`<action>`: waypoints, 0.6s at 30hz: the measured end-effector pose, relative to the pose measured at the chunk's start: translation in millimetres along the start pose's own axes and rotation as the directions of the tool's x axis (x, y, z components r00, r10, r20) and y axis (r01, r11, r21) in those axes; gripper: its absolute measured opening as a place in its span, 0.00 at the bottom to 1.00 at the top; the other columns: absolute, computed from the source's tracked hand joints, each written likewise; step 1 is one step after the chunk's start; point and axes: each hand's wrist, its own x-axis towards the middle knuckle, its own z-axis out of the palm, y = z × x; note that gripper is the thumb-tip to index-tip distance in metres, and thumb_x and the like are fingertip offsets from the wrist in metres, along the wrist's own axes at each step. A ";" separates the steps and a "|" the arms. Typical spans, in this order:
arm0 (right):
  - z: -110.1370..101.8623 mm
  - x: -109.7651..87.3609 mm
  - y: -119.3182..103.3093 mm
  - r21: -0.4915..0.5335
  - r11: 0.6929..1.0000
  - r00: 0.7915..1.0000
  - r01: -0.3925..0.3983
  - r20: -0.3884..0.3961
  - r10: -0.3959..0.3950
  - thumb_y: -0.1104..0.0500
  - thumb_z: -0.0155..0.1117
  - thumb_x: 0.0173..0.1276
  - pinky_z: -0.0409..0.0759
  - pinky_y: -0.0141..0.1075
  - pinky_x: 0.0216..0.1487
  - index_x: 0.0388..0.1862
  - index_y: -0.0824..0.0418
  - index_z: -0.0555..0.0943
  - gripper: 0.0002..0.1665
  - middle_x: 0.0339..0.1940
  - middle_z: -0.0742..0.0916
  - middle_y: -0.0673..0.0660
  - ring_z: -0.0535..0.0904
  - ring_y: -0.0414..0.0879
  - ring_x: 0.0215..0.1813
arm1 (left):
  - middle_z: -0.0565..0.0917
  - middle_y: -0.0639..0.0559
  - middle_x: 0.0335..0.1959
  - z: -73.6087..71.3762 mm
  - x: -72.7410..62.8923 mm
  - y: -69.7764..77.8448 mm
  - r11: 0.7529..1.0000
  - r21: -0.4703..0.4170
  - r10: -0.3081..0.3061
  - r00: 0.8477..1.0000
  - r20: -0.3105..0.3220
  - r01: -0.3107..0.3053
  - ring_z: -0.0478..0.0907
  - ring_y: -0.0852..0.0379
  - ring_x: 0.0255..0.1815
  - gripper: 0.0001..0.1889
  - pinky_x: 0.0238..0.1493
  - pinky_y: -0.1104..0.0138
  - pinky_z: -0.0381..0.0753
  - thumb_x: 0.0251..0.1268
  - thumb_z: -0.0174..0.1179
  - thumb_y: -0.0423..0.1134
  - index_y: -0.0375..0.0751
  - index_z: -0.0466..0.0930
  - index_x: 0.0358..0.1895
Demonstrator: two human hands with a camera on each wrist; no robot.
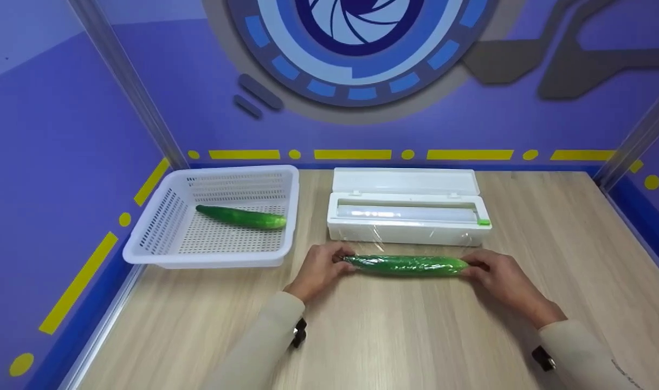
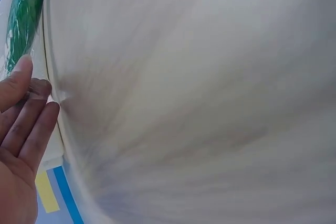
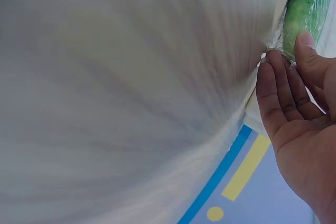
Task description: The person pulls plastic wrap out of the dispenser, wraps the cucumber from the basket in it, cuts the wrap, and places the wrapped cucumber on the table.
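Close behind wrapped cucumber (image 1: 408, 265), film box (image 1: 408, 235).

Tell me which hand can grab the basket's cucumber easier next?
Probably the left hand: it's at the end of the wrapped cucumber nearer the white basket; the right hand is at the far end.

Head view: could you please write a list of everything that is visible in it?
Table: 1, light wood, below
Walls: 3, mostly blue-purple, left, back, right
Posts: 2, silvery, back corners
Basket: 1, white, table's left
Bare cucumber: 1, green, in basket
Box: 1, white, open, right of basket
Roll: 1, whitish, in box
Tab: 1, green, box's right end
Wrapped cucumber: 1, green, before box
Film: 1, clear, around that cucumber
Hands: 2, bare, pinching its ends
Sleeves: 2, beige, forearms
Devices: 2, black, at cuffs
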 end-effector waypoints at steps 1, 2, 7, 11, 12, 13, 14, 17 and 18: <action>-0.1 0.2 -0.4 0.005 1.000 1.000 0.003 -0.001 -0.003 0.63 0.75 0.71 0.81 0.45 0.51 0.50 0.61 0.89 0.10 0.46 0.90 0.52 0.83 0.47 0.48 | 0.91 0.51 0.40 -0.6 -0.4 -1.0 1.000 -0.005 -0.002 1.000 0.002 0.002 0.86 0.58 0.41 0.12 0.47 0.65 0.85 0.59 0.78 0.31 0.38 0.90 0.46; -0.3 0.3 -0.8 0.009 1.000 1.000 0.005 -0.002 -0.005 0.63 0.75 0.71 0.81 0.45 0.51 0.50 0.61 0.89 0.10 0.46 0.90 0.52 0.82 0.47 0.48 | 0.92 0.52 0.40 -1.2 -0.8 -1.8 1.000 -0.011 -0.004 1.000 0.004 0.004 0.86 0.59 0.41 0.12 0.48 0.64 0.85 0.59 0.78 0.31 0.38 0.90 0.46; -1.1 -0.4 -1.7 0.029 1.000 1.000 -0.009 -0.001 0.009 0.63 0.75 0.71 0.81 0.44 0.51 0.51 0.61 0.89 0.11 0.47 0.90 0.53 0.82 0.47 0.48 | 0.92 0.54 0.41 -4.0 -1.4 -3.7 1.000 0.003 0.001 1.000 0.031 -0.002 0.86 0.61 0.43 0.11 0.51 0.63 0.84 0.60 0.77 0.32 0.40 0.91 0.46; -1.7 -1.4 0.5 0.044 0.999 1.000 -0.020 -0.005 0.020 0.64 0.75 0.71 0.80 0.41 0.51 0.50 0.61 0.89 0.10 0.46 0.90 0.52 0.82 0.47 0.48 | 0.92 0.55 0.44 -7.1 -1.7 -1.5 0.998 0.062 0.007 0.997 0.078 -0.012 0.85 0.61 0.46 0.11 0.53 0.63 0.83 0.64 0.76 0.33 0.40 0.91 0.49; -1.7 -1.7 1.1 0.046 0.999 1.000 -0.018 -0.008 0.018 0.64 0.75 0.71 0.80 0.40 0.51 0.50 0.62 0.89 0.10 0.46 0.90 0.52 0.82 0.46 0.48 | 0.92 0.55 0.45 -7.9 -2.0 -1.1 0.998 0.068 0.005 0.996 0.090 -0.012 0.85 0.62 0.47 0.12 0.54 0.63 0.83 0.65 0.75 0.33 0.40 0.91 0.50; -1.8 -1.9 1.5 0.046 0.999 1.000 -0.013 -0.011 0.014 0.64 0.75 0.70 0.80 0.39 0.50 0.49 0.62 0.89 0.10 0.45 0.90 0.52 0.82 0.46 0.48 | 0.92 0.55 0.46 -8.6 -2.5 -0.9 0.998 0.065 0.000 0.995 0.100 -0.006 0.85 0.62 0.47 0.12 0.54 0.63 0.83 0.65 0.75 0.34 0.39 0.91 0.51; -2.1 -2.1 1.5 0.049 0.999 1.000 -0.012 -0.012 0.012 0.65 0.75 0.70 0.80 0.38 0.50 0.49 0.62 0.90 0.10 0.45 0.90 0.52 0.82 0.46 0.47 | 0.92 0.55 0.46 -9.1 -3.3 -1.2 0.999 0.052 -0.008 0.994 0.108 0.003 0.86 0.62 0.48 0.13 0.54 0.64 0.83 0.65 0.75 0.34 0.39 0.91 0.52; -2.1 -2.9 0.6 0.056 0.998 1.000 -0.005 -0.017 0.006 0.65 0.75 0.70 0.79 0.35 0.49 0.48 0.62 0.90 0.09 0.43 0.90 0.51 0.81 0.45 0.46 | 0.92 0.56 0.46 -9.3 -5.1 -3.2 1.000 0.016 -0.028 0.994 0.106 0.027 0.86 0.64 0.47 0.14 0.53 0.66 0.84 0.66 0.76 0.39 0.40 0.92 0.52; -1.9 -3.3 0.2 0.060 0.998 1.000 -0.002 -0.018 0.004 0.65 0.76 0.70 0.79 0.34 0.49 0.48 0.61 0.90 0.09 0.43 0.90 0.50 0.81 0.44 0.46 | 0.92 0.56 0.45 -9.0 -5.5 -3.8 1.000 0.012 -0.025 0.995 0.096 0.024 0.87 0.64 0.47 0.14 0.53 0.66 0.84 0.66 0.76 0.40 0.40 0.92 0.51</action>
